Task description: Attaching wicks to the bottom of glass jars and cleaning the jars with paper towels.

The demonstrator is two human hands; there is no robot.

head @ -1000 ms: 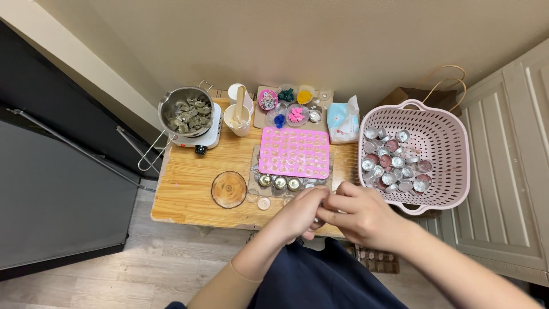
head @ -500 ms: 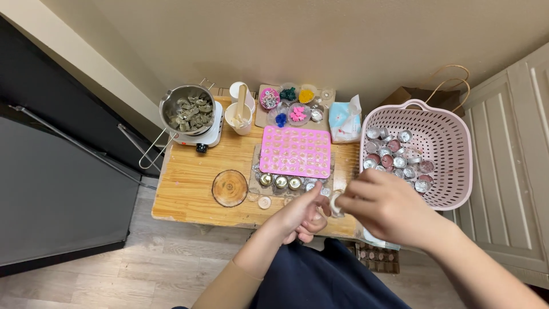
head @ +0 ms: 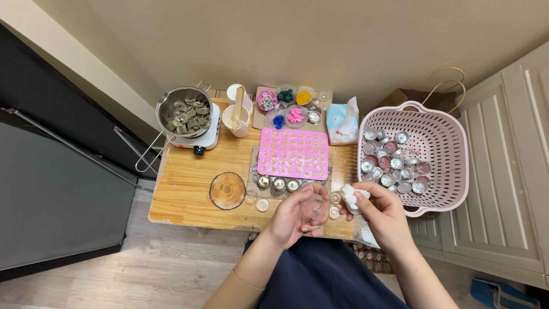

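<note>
Over the near edge of a small wooden table (head: 189, 189), my left hand (head: 298, 214) cups a small clear object between its fingers. My right hand (head: 377, 212) pinches a crumpled white tissue (head: 350, 195) just beside it. Directly beyond the hands lie three round metal cups (head: 278, 183) on a dark mat, and behind them a pink silicone mould (head: 293, 153) with many small cavities.
A pink plastic basket (head: 440, 143) holding several metal cups stands at the right. On the table are a pot (head: 184, 111) on a small white hotplate, a white cup with a wooden stick (head: 237, 119), a wood slice (head: 227, 190), small bowls of coloured bits (head: 289, 103) and a blue-white packet (head: 344, 123).
Both hands have drawn back slightly toward the table's near edge. The right hand has shifted right and now shows the white tissue in its fingertips.
</note>
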